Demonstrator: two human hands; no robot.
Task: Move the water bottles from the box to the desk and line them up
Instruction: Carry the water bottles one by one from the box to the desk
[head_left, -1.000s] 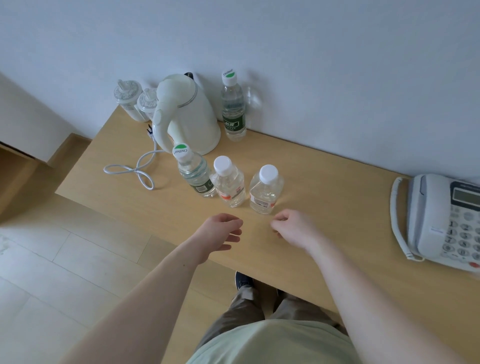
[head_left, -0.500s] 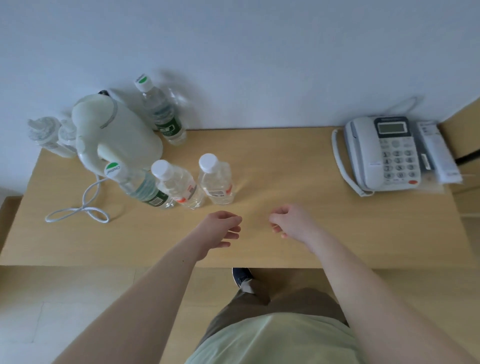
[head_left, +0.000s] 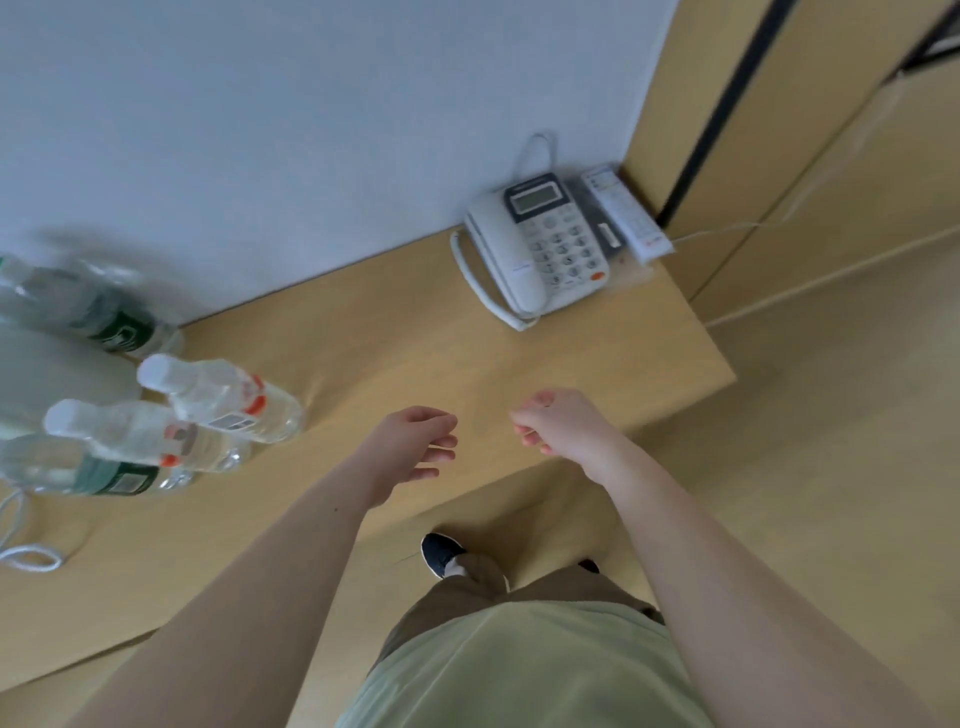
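Three water bottles stand in a row at the left of the wooden desk (head_left: 415, 332): a red-labelled one with a white cap (head_left: 223, 397), a second red-labelled one (head_left: 140, 436) and a green-labelled one (head_left: 88, 470). A further green-labelled bottle (head_left: 98, 317) stands by the wall. My left hand (head_left: 415, 441) hovers over the desk's front part, fingers loosely apart, holding nothing. My right hand (head_left: 558, 423) hangs beside it, fingers curled inward, with nothing in it. No box is in view.
A white desk telephone (head_left: 540, 244) sits at the desk's far right corner, with a white remote-like device (head_left: 626, 213) beside it. A white kettle (head_left: 47, 374) and its cord (head_left: 21, 545) are at the left edge. Wooden panels (head_left: 779, 156) stand to the right.
The view has swung to the right, so the bottles and kettle have slid to the left edge and the phone toward the middle. Both hands stay empty in much the same pose.
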